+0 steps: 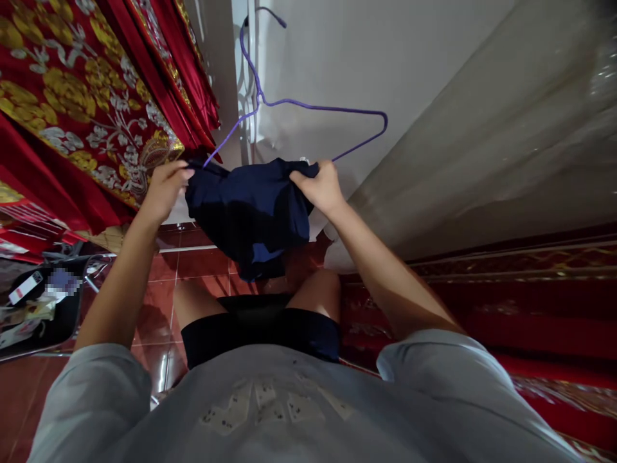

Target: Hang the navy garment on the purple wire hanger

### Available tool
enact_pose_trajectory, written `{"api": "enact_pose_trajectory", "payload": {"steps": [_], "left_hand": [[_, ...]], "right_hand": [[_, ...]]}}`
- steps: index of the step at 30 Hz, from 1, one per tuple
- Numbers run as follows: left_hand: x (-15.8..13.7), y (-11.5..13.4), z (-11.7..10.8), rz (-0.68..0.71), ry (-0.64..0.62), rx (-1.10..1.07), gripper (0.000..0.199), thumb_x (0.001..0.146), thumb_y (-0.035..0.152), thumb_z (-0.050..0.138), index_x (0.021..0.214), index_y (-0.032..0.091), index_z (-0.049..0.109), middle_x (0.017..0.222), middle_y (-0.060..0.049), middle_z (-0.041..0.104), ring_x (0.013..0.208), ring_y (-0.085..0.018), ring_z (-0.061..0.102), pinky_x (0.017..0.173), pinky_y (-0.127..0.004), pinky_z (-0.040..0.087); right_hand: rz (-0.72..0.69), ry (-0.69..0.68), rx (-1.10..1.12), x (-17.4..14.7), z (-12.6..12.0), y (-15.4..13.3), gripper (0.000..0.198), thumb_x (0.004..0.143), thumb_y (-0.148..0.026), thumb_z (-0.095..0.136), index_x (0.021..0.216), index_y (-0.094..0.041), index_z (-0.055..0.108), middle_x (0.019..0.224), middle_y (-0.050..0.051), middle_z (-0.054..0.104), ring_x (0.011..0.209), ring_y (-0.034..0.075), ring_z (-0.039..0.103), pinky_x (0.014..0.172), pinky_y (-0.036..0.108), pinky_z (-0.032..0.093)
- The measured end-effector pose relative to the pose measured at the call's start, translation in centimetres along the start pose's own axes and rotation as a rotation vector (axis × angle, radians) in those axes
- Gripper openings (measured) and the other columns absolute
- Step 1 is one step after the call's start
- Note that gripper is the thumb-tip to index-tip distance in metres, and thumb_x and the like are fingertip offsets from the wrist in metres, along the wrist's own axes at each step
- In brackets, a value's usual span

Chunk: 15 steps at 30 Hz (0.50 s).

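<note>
A dark blue garment (250, 199) hangs in folds between my hands; whether it is trousers, shorts or a shirt I cannot tell. My left hand (166, 183) pinches its upper left edge, thumb and fingers together. At the upper right edge my right hand (321, 184) is closed on the cloth, with the thumb on top. Above the garment a purple hanger (313, 106) hangs by its hook from a white metal frame. The hanger's lower left end and bottom bar are hidden by the cloth and my right hand.
Red curtains (72, 96) with gold and silver flowers hang at the left. A black chair (70, 318) at the lower left bears a phone box and small items. A pale wall (385, 58) stands behind the hanger, and draped whitish cloth (482, 161) fills the right side. Red floor tiles (197, 263) lie below.
</note>
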<state>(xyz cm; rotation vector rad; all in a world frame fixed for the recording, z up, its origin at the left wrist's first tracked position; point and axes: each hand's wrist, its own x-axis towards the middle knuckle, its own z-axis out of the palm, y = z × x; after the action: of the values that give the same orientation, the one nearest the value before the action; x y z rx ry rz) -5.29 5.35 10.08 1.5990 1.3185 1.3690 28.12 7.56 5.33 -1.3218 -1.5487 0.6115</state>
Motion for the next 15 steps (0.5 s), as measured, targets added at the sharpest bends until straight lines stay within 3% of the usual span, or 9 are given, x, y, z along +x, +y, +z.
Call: {"api": "enact_pose_trajectory", "payload": {"steps": [4,7,10,15], "left_hand": [[1.4,3.2,3.2,0.318,-0.172,0.140,0.034,0.078,0.021,0.071,0.111,0.025,0.066,0.103,-0.004,0.072,0.107,-0.024,0.068,0.104,-0.038,0.049],[2.3,3.8,3.8,0.352,-0.217,0.274,0.032,0.081,0.017,0.062,0.112,0.023,0.068,0.098,-0.005,0.073,0.105,-0.024,0.068,0.109,-0.039,0.045],[3.2,3.3,2.6,0.348,-0.216,0.347,0.028,0.080,0.015,0.058,0.104,0.021,0.071,0.100,-0.006,0.072,0.104,-0.025,0.066,0.106,-0.039,0.046],[4.6,2.3,1.7,0.357,-0.176,0.295,0.015,0.073,0.018,0.066,0.086,0.024,0.071,0.098,-0.007,0.068,0.102,-0.027,0.063,0.103,-0.040,0.048]], "right_hand": [[-0.083,-0.070,-0.006,-0.3,0.1,-0.3,0.033,0.085,-0.034,0.066,0.062,-0.023,0.046,0.063,0.002,0.049,0.072,0.020,0.056,0.080,0.038,0.054],[-0.188,0.060,-0.058,0.3,-2.1,-0.1,0.016,0.085,-0.036,0.067,0.091,-0.022,0.062,0.097,0.009,0.068,0.101,0.028,0.065,0.096,0.044,0.052],[-0.226,0.232,-0.148,1.4,-5.3,0.4,0.039,0.083,-0.037,0.071,0.117,-0.022,0.060,0.124,0.014,0.066,0.121,0.031,0.062,0.102,0.048,0.049],[-0.160,0.298,-0.249,1.8,-7.8,-0.4,0.052,0.081,-0.030,0.077,0.128,-0.019,0.056,0.112,0.015,0.073,0.093,0.027,0.071,0.085,0.041,0.054]]}}
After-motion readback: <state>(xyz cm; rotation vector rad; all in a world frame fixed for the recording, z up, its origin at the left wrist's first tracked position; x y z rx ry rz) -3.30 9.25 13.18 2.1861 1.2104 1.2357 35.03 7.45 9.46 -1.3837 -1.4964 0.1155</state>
